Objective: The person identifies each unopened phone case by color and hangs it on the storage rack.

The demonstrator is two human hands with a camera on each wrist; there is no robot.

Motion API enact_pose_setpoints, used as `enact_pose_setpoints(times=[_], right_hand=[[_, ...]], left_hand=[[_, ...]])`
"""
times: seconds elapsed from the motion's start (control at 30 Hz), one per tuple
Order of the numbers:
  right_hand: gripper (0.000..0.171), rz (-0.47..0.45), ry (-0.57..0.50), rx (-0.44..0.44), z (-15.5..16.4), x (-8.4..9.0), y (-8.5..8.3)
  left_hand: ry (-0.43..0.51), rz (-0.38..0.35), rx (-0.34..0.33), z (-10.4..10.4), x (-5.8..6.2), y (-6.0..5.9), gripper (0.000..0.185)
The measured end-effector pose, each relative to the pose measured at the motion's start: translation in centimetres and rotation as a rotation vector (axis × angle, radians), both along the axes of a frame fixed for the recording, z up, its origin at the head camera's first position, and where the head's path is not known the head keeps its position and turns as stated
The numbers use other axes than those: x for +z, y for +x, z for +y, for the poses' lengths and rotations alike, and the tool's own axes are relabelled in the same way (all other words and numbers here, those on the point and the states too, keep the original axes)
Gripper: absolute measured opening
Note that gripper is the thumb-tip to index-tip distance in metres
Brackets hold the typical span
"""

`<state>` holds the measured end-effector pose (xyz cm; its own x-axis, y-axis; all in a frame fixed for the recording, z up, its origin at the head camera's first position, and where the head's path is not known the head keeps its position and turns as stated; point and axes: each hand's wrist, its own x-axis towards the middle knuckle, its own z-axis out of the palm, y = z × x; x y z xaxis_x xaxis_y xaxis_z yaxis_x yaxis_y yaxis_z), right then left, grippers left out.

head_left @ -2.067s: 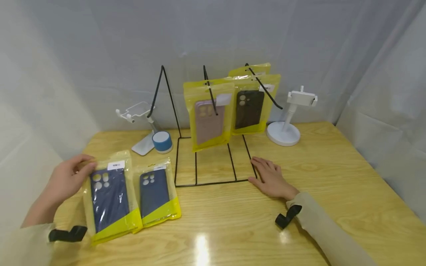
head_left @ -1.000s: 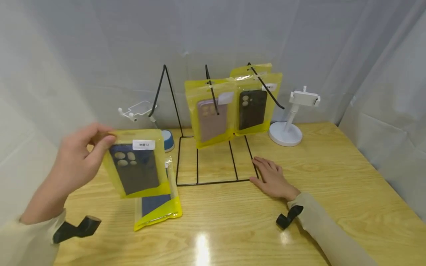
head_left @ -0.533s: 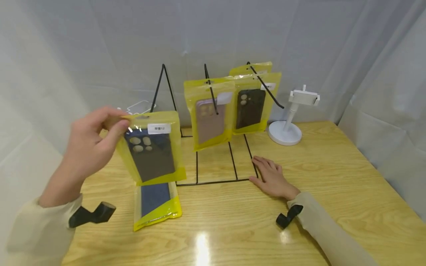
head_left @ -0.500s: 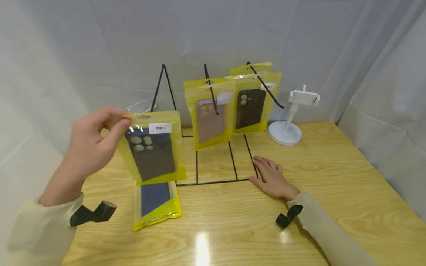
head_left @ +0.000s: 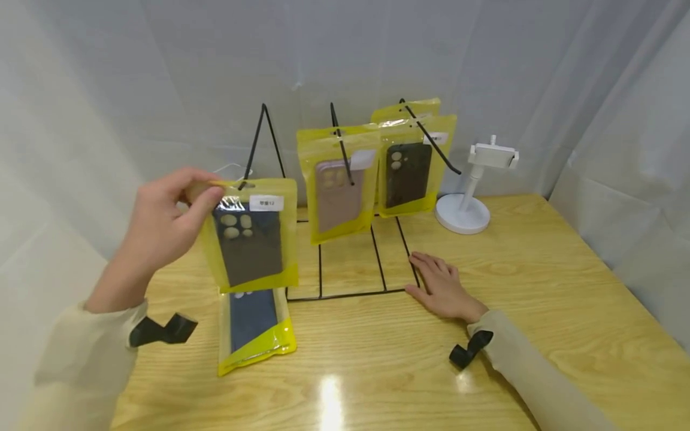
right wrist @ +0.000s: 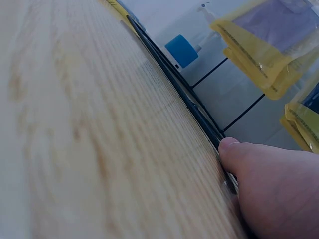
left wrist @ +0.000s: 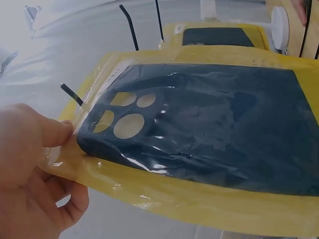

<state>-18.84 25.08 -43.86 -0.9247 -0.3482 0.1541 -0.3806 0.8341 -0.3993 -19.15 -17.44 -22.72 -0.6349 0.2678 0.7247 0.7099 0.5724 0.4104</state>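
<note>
head view: a yellow packet [head_left: 252, 233] is pinched at its top corner by the left hand [head_left: 162, 224], left of centre; the right hand [head_left: 442, 287] is laid flat against the wire rack [head_left: 345, 293].

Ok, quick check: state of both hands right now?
Left hand: pinches the top corner of the yellow phone-case packet, held up by the rack's left hook.
Right hand: open, flat on the table, fingertips touching the wire rack base.
</note>
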Motion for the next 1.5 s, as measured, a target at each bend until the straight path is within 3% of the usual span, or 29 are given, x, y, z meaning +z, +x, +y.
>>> enact_pose_setpoints(times=[0.2, 0.43, 0.6, 0.83, 1.03, 1.23, 1.5], right_hand=[[0.065, -0.008, -0.008, 0.003, 0.1, 0.1, 0.1], [0.065, 0.000, 0.001, 0.004, 0.2, -0.1, 0.1], [0.065, -0.003, -0.003, 0.001, 0.3, 0.0, 0.1], [0.066, -0.002, -0.007, 0.002, 0.2, 0.1, -0.1], [0.065, 0.001, -0.011, 0.003, 0.2, 0.1, -0.1], [0.065, 0.010, -0.006, 0.009, 0.2, 0.1, -0.2], [0.065, 0.007, -0.008, 0.006, 0.4, 0.3, -0.1]], left_hand=[[-0.051, -0.079, 0.041, -0.1, 0.4, -1.1, 0.014], [-0.131, -0.094, 0.076, 0.1, 1.1, -2.1, 0.018], [-0.170, -0.170, 0.119, 0.4, 1.6, -3.4, 0.025], [-0.152, -0.228, 0.158, 0.5, 1.9, -5.9, 0.030], [-0.151, -0.293, 0.197, 0.9, 2.1, -7.3, 0.035], [-0.144, -0.258, 0.193, 1.3, 2.5, -8.0, 0.030], [-0.163, -0.314, 0.218, 1.2, 2.9, -8.4, 0.035]])
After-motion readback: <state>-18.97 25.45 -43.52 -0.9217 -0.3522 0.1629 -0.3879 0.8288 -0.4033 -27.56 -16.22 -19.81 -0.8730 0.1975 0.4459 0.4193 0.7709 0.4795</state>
